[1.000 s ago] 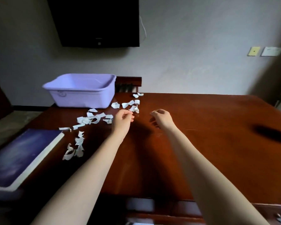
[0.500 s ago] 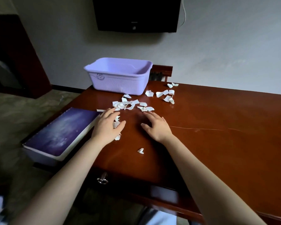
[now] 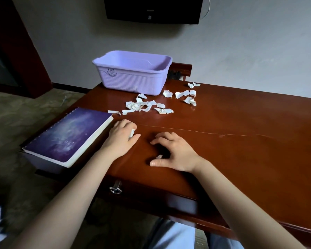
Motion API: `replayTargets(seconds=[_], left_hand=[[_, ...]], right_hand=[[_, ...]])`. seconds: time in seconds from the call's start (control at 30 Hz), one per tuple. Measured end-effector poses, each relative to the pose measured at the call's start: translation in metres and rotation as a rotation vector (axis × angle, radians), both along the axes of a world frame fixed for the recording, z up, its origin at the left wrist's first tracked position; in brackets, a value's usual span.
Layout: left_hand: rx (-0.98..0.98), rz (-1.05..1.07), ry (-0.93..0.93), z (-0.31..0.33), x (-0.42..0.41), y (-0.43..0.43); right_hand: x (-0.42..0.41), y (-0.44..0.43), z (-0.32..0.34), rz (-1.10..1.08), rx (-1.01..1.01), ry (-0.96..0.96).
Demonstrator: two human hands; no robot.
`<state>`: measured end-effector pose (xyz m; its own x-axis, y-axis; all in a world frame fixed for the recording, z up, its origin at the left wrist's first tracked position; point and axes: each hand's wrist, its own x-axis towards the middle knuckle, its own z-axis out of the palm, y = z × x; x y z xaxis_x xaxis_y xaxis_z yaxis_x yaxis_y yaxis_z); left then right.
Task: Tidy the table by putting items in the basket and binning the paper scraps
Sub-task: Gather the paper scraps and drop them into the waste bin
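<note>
Dark red wooden table (image 3: 241, 150) by a grey wall, with a purple basket (image 3: 133, 76) at the far edge, nothing seen inside. Lots of white paper scraps (image 3: 145, 106) lying loose just in front of the basket, more scraps (image 3: 187, 96) a bit to the right. Big purple notebook (image 3: 68, 137) at the near left corner, sticking out over the table edge. Left hand (image 3: 121, 139) curled shut around a small white scrap (image 3: 132, 133), just beside the notebook. Right hand (image 3: 174, 153) spread wide and pressed down on the wood, one tiny scrap (image 3: 158, 156) under it by the thumb, not picked up yet. Scraps probably very light and thin, easy to crush, easy to blow away, so best swept together into a pile and pinched or scooped with both hands. Notebook likely thick, stiff and heavy, so best gripped along the long side with a whole hand. No bin in view
</note>
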<state>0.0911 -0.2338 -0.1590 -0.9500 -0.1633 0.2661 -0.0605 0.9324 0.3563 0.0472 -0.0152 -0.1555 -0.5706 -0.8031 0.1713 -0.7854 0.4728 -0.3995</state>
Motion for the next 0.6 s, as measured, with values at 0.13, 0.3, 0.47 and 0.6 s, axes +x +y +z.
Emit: replayTargets(seconds=[0.13,0.3,0.47,0.6], left_hand=[[-0.022,-0.004,0.020,0.003,-0.001,0.005],[-0.093,0.069,0.026,0.007,-0.009,0.012],[-0.164,0.161,-0.022,0.012,-0.029,0.017],[-0.164,0.214,-0.045,0.013,-0.046,0.015]], right_hand=[[-0.003,-0.010,-0.006,-0.076,-0.025,0.213],[-0.010,-0.021,-0.001,-0.085,-0.034,0.205],[-0.027,-0.034,0.004,-0.217,-0.032,0.206],[-0.058,-0.043,0.006,-0.436,-0.141,0.089]])
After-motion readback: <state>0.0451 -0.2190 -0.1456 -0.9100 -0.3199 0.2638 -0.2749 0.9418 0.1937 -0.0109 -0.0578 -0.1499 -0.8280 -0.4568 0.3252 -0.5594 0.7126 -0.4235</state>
